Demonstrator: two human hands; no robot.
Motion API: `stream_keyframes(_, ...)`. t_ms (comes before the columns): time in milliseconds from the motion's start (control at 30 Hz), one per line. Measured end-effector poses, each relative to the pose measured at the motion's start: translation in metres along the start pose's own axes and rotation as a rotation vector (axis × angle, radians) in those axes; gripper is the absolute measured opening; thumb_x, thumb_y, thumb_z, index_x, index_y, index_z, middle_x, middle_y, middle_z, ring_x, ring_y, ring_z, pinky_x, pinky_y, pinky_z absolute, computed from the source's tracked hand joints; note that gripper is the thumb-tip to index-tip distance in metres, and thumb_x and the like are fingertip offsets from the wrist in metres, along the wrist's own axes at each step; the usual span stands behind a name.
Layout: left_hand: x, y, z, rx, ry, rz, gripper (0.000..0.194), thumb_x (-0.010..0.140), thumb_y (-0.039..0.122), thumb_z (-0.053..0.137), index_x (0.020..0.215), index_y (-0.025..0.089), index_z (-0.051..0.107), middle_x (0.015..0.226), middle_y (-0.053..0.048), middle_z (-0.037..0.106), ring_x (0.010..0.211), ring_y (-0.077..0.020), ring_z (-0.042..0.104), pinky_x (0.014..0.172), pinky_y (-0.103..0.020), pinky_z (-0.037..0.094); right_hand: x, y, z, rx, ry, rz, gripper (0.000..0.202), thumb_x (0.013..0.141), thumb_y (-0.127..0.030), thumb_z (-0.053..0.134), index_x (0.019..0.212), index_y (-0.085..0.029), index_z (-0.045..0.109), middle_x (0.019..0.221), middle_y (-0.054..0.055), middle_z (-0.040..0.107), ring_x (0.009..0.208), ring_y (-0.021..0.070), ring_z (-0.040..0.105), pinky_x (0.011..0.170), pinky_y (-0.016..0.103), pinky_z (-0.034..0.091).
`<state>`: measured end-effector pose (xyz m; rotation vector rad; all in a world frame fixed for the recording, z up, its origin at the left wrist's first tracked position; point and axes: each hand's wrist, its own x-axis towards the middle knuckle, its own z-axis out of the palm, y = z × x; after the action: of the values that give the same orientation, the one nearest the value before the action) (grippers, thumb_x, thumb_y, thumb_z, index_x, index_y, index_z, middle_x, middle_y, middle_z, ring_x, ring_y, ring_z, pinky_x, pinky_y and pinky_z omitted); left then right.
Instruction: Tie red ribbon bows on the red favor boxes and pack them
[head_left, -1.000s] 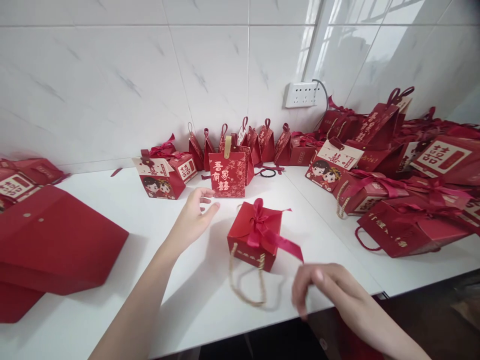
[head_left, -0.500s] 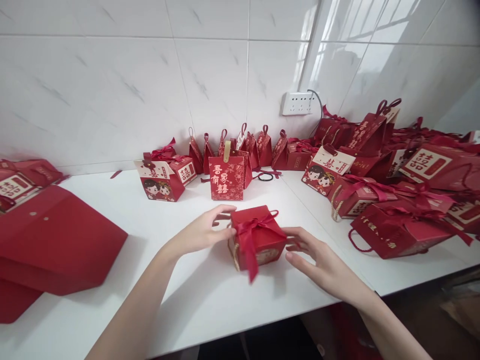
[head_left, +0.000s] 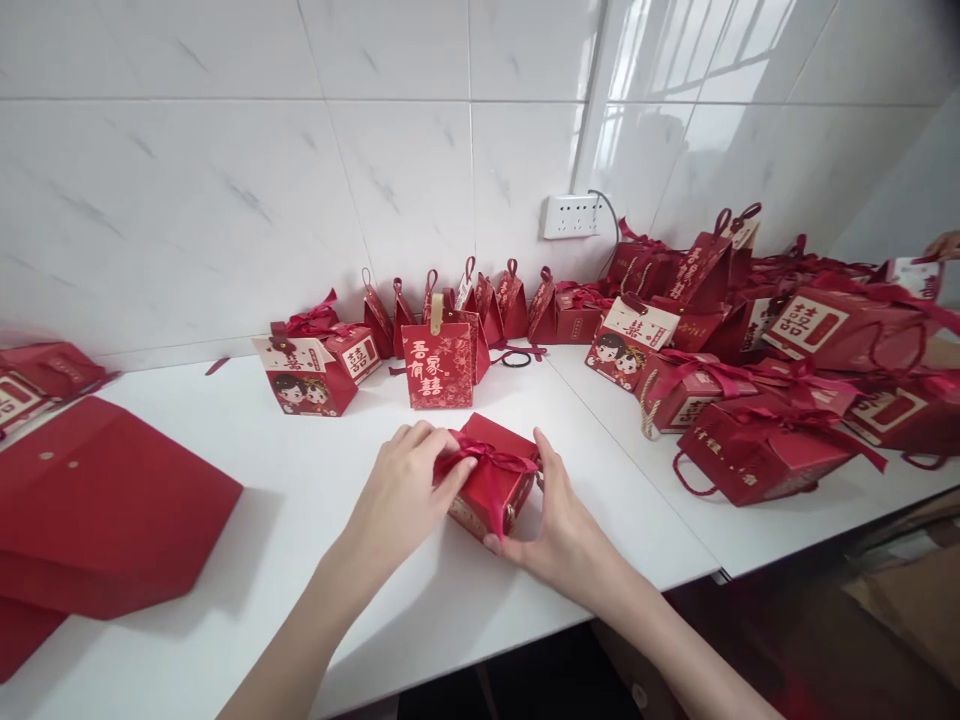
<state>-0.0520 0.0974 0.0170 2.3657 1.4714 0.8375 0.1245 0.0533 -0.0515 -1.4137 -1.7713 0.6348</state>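
Observation:
A small red gift box (head_left: 480, 492) rests on the white table in front of me, tied with a red ribbon (head_left: 491, 461) in a bow on its lid. My left hand (head_left: 409, 480) is closed at the box's left side, thumb and fingertips pinching the ribbon. At the right side, my right hand (head_left: 559, 520) grips the box, its thumb at the near corner and its fingers along the far side. Just behind stands a red patterned box (head_left: 439, 365) with a gold strap. To its left is a box with two cartoon figures (head_left: 304, 385).
Many ribbon-tied red boxes (head_left: 757, 450) are heaped on the right. Large flat red card pieces (head_left: 112, 510) lie at left. Small boxes with loops (head_left: 512, 300) line the tiled wall below a power socket (head_left: 572, 217). Another person's hand (head_left: 943, 245) shows at the far right.
The box has turned on the table. My left hand has closed on the ribbon, and my right hand has moved in from beside the box to grip its side.

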Motion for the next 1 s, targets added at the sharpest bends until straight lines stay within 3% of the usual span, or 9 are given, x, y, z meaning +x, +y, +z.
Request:
stream_keyframes(100, -0.007, 0.011, -0.006, -0.038, -0.02, -0.094, 0.025, 0.088, 0.035, 0.042, 0.07, 0.02, 0.052, 0.071, -0.001, 0.058, 0.067, -0.0167, 0.051, 0.064, -0.03, 0.04, 0.001, 0.003, 0.002, 0.037, 0.033, -0.046, 0.104, 0.068, -0.028, 0.069, 0.145, -0.02, 0.0, 0.13, 0.017, 0.037, 0.12, 0.0304, 0.047, 0.099, 0.049, 0.044)
stream_keyframes(233, -0.021, 0.026, -0.018, -0.385, -0.267, -0.443, 0.042, 0.088, 0.052, 0.038, 0.062, 0.02, 0.046, 0.045, 0.003, 0.053, 0.04, -0.0116, 0.041, 0.045, -0.024, 0.031, -0.005, 0.004, -0.007, 0.073, 0.061, -0.193, 0.105, 0.067, -0.023, 0.07, 0.146, -0.022, 0.0, 0.128, 0.016, 0.037, 0.119, 0.0304, 0.046, 0.096, 0.048, 0.047)
stream_keyframes(300, -0.033, 0.03, -0.021, -0.528, -0.36, -0.525, 0.041, 0.086, 0.053, 0.041, 0.065, 0.02, 0.05, 0.043, 0.003, 0.057, 0.038, -0.0109, 0.041, 0.043, -0.023, 0.031, -0.011, 0.002, -0.015, 0.07, 0.075, -0.268, 0.107, 0.066, -0.02, 0.07, 0.146, -0.026, 0.0, 0.129, 0.015, 0.036, 0.118, 0.0299, 0.046, 0.094, 0.047, 0.049)
stream_keyframes(433, -0.062, 0.035, -0.019, -0.639, -0.412, -0.556, 0.042, 0.085, 0.051, 0.046, 0.059, 0.019, 0.051, 0.049, -0.001, 0.065, 0.049, -0.0122, 0.054, 0.057, -0.024, 0.04, -0.025, 0.0, -0.035, 0.052, 0.097, -0.345, 0.109, 0.063, -0.012, 0.07, 0.146, -0.029, 0.001, 0.133, 0.014, 0.034, 0.118, 0.0285, 0.047, 0.094, 0.044, 0.049)
stream_keyframes(567, -0.089, 0.038, -0.006, -0.732, -0.531, -0.548, 0.038, 0.085, 0.049, 0.048, 0.061, 0.019, 0.049, 0.052, -0.001, 0.067, 0.054, -0.014, 0.06, 0.067, -0.026, 0.043, -0.036, 0.007, -0.055, 0.056, 0.039, -0.409, 0.109, 0.064, -0.013, 0.07, 0.147, -0.029, 0.001, 0.141, 0.015, 0.028, 0.132, 0.0304, 0.033, 0.101, 0.044, 0.043)
stream_keyframes(700, -0.109, 0.04, 0.008, -0.733, -0.741, -0.525, 0.032, 0.087, 0.046, 0.046, 0.072, 0.019, 0.054, 0.058, -0.002, 0.07, 0.058, -0.0148, 0.063, 0.065, -0.025, 0.043, -0.043, 0.013, -0.067, 0.059, -0.005, -0.397, 0.105, 0.064, -0.012, 0.069, 0.146, -0.03, 0.006, 0.146, 0.013, 0.024, 0.138, 0.03, 0.024, 0.108, 0.048, 0.034)
stream_keyframes(800, -0.114, 0.038, 0.006, -0.668, -0.899, -0.518, 0.027, 0.085, 0.041, 0.048, 0.075, 0.018, 0.058, 0.064, -0.003, 0.072, 0.064, -0.0169, 0.066, 0.066, -0.027, 0.046, -0.049, 0.015, -0.077, 0.057, 0.007, -0.361, 0.101, 0.063, -0.007, 0.064, 0.145, -0.029, 0.01, 0.148, 0.013, 0.023, 0.139, 0.0304, 0.022, 0.109, 0.05, 0.031)
stream_keyframes(867, -0.108, 0.035, -0.002, -0.572, -0.838, -0.508, 0.028, 0.084, 0.041, 0.048, 0.075, 0.018, 0.059, 0.067, -0.003, 0.071, 0.066, -0.0179, 0.066, 0.069, -0.028, 0.047, -0.054, 0.015, -0.084, 0.042, 0.026, -0.372, 0.096, 0.064, -0.006, 0.062, 0.145, -0.027, 0.013, 0.148, 0.013, 0.025, 0.14, 0.0299, 0.02, 0.11, 0.05, 0.029)
stream_keyframes(1000, -0.077, 0.043, -0.01, -0.421, -0.355, -0.412, 0.033, 0.084, 0.05, 0.047, 0.078, 0.019, 0.058, 0.074, -0.003, 0.068, 0.074, -0.018, 0.062, 0.074, -0.031, 0.045, -0.064, 0.015, -0.099, 0.005, 0.082, -0.402, 0.09, 0.068, -0.007, 0.062, 0.144, -0.025, 0.017, 0.148, 0.013, 0.028, 0.141, 0.0277, 0.019, 0.111, 0.049, 0.027)
